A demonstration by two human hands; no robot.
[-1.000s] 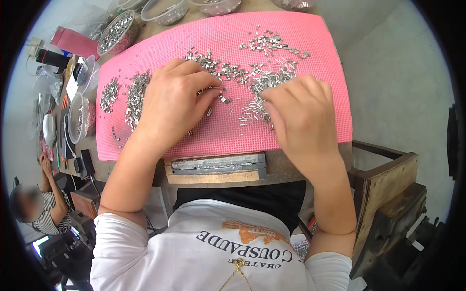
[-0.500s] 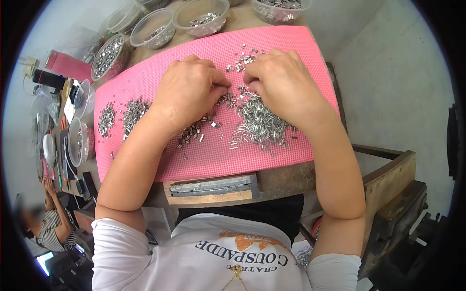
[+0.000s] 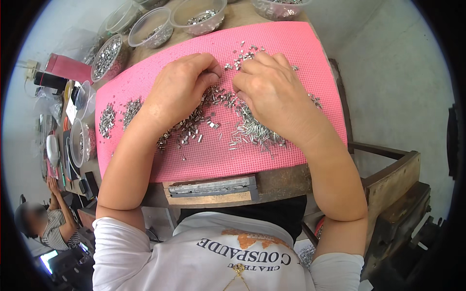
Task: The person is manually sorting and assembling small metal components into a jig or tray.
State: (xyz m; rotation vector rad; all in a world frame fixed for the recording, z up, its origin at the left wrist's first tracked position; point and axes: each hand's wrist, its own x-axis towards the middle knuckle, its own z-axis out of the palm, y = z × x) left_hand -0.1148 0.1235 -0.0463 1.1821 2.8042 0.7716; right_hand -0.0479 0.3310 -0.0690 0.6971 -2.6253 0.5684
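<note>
Both my hands are over a pink textured mat strewn with small silvery metal pieces. My left hand is closed, thumb and forefinger pinched together; whatever lies between the fingertips is too small or hidden to make out. Under and beside that hand spreads a heap of short, blocky metal pieces. My right hand is closed too, its fingers curled downward and their tips hidden. It partly covers a pile of thin metal pins. Beyond the fingertips lies a loose scatter of small square metal bits.
Two more metal heaps, a small one and a larger one, lie on the mat's left. Clear plastic bowls of metal parts line the far edge. A grey metal bar sits at the near edge. A co-worker sits far left.
My left hand has shifted slightly left, uncovering more blocky pieces. My right hand has moved a little left and nearer, now covering part of the pin pile.
</note>
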